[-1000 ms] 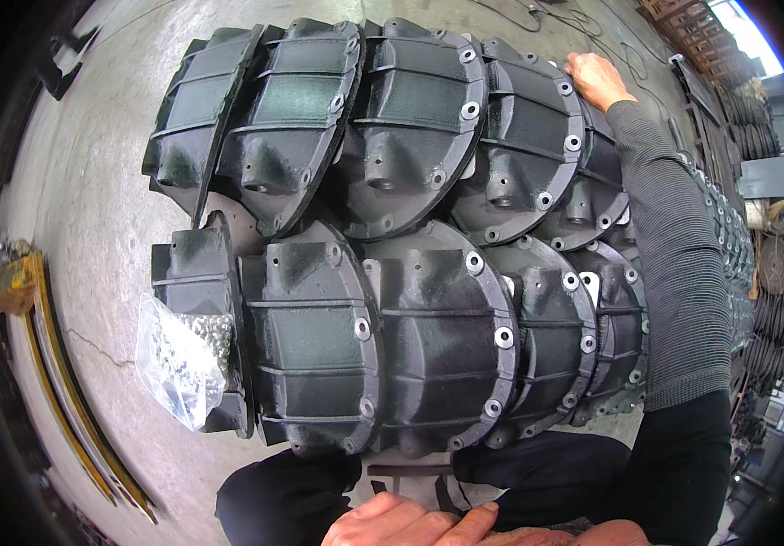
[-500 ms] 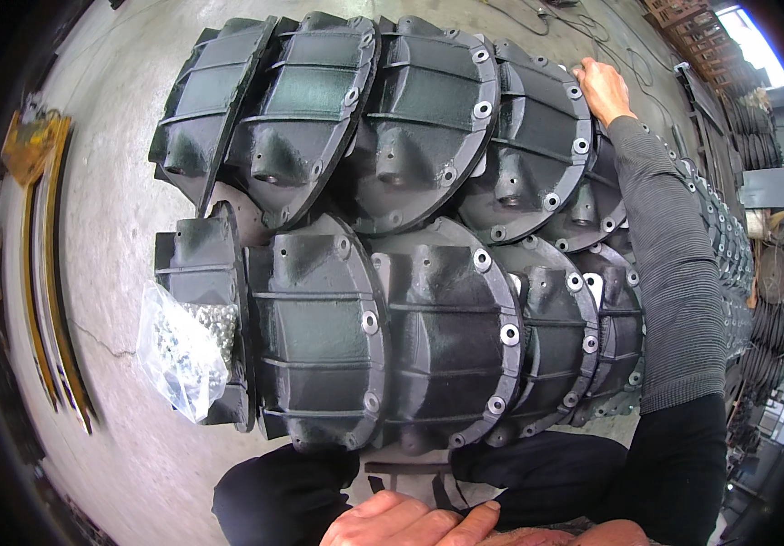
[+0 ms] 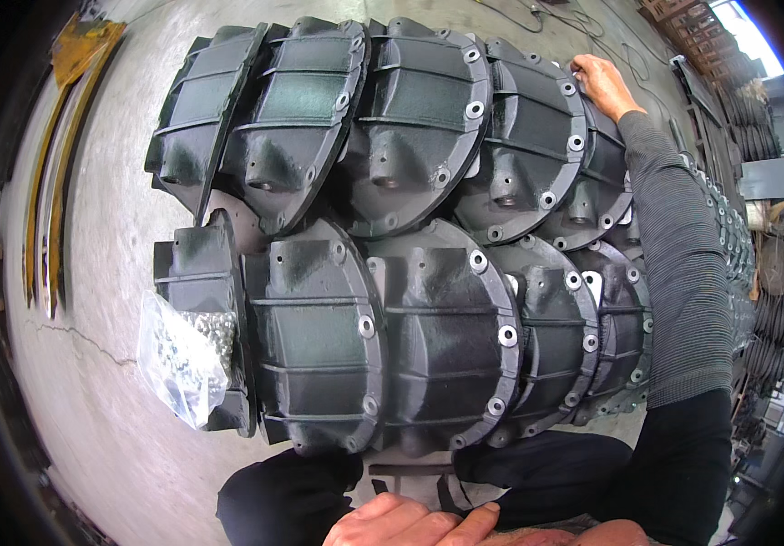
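Two rows of dark, ribbed cast-metal housings lie overlapping in front of me. Light rings sit around the holes in their curved flanges. My right arm stretches past the right side of both rows. At its end, my right hand is closed at the upper edge of a far-row housing, its fingertips by the flange; what they grip, if anything, is hidden. Close to my body at the lower edge, my left hand has its fingers curled in, and their tips and any held thing are out of sight. Nearest to it is a near-row housing.
A clear plastic bag of small shiny metal parts lies on the leftmost near housing. Yellow metal bars rest on the concrete floor at far left. Cables trail at the back; more castings stand at right.
The view has shifted slightly, so the yellow bars appear higher and the housings a little farther left. My right hand stays at the same housing's edge; my left hand keeps its curled pose.
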The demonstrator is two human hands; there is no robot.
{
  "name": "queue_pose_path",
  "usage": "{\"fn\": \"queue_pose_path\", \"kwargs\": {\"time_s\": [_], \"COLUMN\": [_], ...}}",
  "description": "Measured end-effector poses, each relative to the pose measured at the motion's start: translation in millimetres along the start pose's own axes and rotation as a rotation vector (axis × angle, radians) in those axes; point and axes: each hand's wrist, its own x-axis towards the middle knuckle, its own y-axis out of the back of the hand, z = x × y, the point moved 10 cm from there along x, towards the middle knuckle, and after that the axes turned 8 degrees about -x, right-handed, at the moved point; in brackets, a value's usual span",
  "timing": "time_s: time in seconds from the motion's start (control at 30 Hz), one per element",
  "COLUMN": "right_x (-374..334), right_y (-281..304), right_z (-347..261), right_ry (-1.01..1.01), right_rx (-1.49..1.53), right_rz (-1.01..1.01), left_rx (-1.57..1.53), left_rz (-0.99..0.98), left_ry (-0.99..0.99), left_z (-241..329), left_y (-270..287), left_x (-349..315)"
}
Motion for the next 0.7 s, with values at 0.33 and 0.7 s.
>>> {"fn": "queue_pose_path", "kwargs": {"time_s": [0.33,0.7], "right_x": [4.6,12.9], "right_y": [1.9,-10.3], "right_z": [1.5,2.2], "right_ry": [-0.024,-0.18], "right_rx": [0.024,-0.391], "right_rz": [-0.032,-0.112], "left_rx": [-0.118,-0.151], "left_rz": [0.038,0.044], "left_ry": [-0.008,0.058], "left_z": [-6.5,-16.9], "left_y": [3.6,-9.6], "left_x": [-8.1,-40.9]}}
